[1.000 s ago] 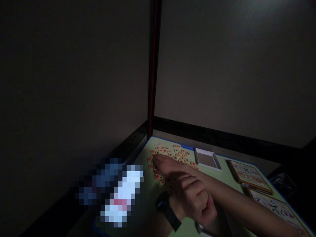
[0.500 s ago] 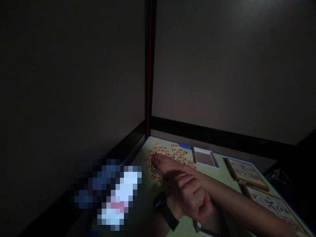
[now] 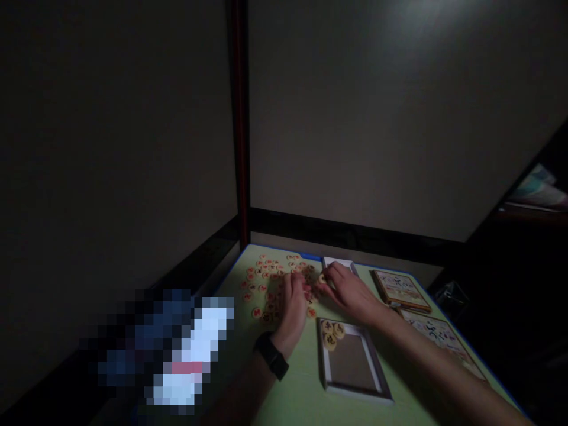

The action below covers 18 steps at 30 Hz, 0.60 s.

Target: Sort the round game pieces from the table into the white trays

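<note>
Several round wooden game pieces [image 3: 266, 278] with red and black marks lie scattered at the far left of the green table [image 3: 297, 390]. My left hand [image 3: 291, 305], with a black watch on its wrist, rests on these pieces with its fingers bent down and closed; what they hold is hidden. My right hand [image 3: 350, 290] reaches in from the right, thumb and forefinger pinched on one round piece [image 3: 322, 278]. Near me lies a shallow white-rimmed tray [image 3: 355, 387] with three pieces [image 3: 332, 332] in its far left corner.
A second white tray [image 3: 333, 262] shows partly behind my right hand. Two printed boards [image 3: 402, 290] [image 3: 439, 337] lie along the table's right side. Dark walls and a red post [image 3: 242, 148] close the far corner. A blurred-out patch [image 3: 177, 349] sits at the left.
My arms were crossed, the right hand far left on the pieces and the left fist over the near tray. Now they are uncrossed, both hands at the pile, the tray uncovered. The view shifted right.
</note>
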Motion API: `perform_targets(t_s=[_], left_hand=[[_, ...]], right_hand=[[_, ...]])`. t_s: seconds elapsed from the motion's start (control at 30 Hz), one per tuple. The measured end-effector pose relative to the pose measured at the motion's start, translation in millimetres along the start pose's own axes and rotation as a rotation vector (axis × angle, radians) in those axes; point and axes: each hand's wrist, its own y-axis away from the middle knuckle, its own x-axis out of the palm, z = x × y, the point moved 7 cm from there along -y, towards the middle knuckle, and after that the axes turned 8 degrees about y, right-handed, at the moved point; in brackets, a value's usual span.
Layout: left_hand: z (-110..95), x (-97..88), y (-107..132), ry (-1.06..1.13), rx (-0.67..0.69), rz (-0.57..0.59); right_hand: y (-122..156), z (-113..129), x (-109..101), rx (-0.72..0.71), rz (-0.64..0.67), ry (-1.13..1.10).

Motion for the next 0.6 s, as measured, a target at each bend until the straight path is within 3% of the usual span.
perform_targets(t_s=[0.1,0.2,0.4,0.6], left_hand=[[16,19.8,5,0.389,-0.297,0.180],[19,36.1,19,0.550,-0.470,0.371],[24,33.2,22,0.516,-0.448,0.415],[25,25.5,20,0.384,-0.375,0.418]], right_hand=[[19,6,-6,0.034,-0.026,0.021],[32,11,-6,0.089,0.005,0.028],[65,-4,-28,0.261,-0.026,-0.227],[91,8,-22,0.287,0.247,-0.250]])
